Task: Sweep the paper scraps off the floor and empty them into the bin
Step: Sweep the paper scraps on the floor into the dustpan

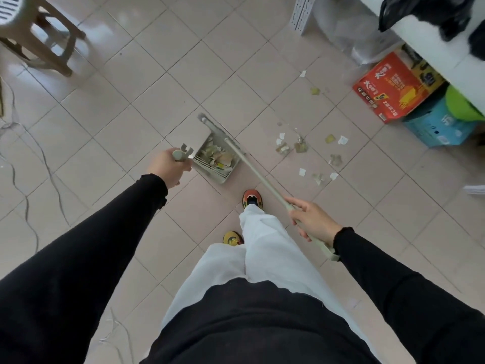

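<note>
My left hand grips the top of the upright handle of a grey-green dustpan, which rests on the tiled floor and holds a heap of paper scraps. My right hand is closed around the long pale broom handle. The broom head lies at the far side of the dustpan. Several white and yellowish paper scraps are scattered on the floor to the right of the pan. No bin is visible.
A red carton and a blue box stand under a white counter at the right. A plastic stool is at the far left. Thin cables trail across the floor on the left. My feet stand just behind the pan.
</note>
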A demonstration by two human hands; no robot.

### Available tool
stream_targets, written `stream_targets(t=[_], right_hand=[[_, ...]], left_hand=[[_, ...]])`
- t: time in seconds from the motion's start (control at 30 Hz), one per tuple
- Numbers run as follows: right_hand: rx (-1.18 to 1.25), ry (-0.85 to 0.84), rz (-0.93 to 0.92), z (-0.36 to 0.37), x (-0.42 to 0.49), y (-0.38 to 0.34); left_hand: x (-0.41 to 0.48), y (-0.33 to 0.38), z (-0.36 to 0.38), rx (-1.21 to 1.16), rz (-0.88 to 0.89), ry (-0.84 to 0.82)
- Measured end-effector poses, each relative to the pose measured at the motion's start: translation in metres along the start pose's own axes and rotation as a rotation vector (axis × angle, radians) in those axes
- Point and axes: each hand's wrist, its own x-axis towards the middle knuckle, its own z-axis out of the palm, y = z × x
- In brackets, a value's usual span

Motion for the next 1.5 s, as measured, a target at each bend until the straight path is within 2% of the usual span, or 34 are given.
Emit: stream_targets(t=[0.33,0.57,0.77,1.07,1.3,1.5], right_hand=[[0.205,0.219,-0.008,-0.021,-0.043,0.085],[0.242,0.375,0.056,-0.085,-0.066,0.158],[0.240,0.429,0.142,-0.156,-0.095,0.237],[0.069,0.345,0.232,-0.250,-0.124,0.340],[-0.055,0.178,0.241,-0.233,-0.098,0.348],[-0.047,0.052,0.234,-0.253,-0.143,0.349]], left_hand=[[-0.079,-0.010,0.054,0.049,0.094,-0.099],[-0.120,0.010,0.128,0.154,0.192,-0.170],[-0.161,0.044,0.215,0.203,0.201,-0.171],[-0.205,0.086,0.330,0.229,0.145,-0.154],[-0.228,0.101,0.380,0.245,0.065,-0.139],[-0.239,0.099,0.395,0.200,0.039,-0.113]])
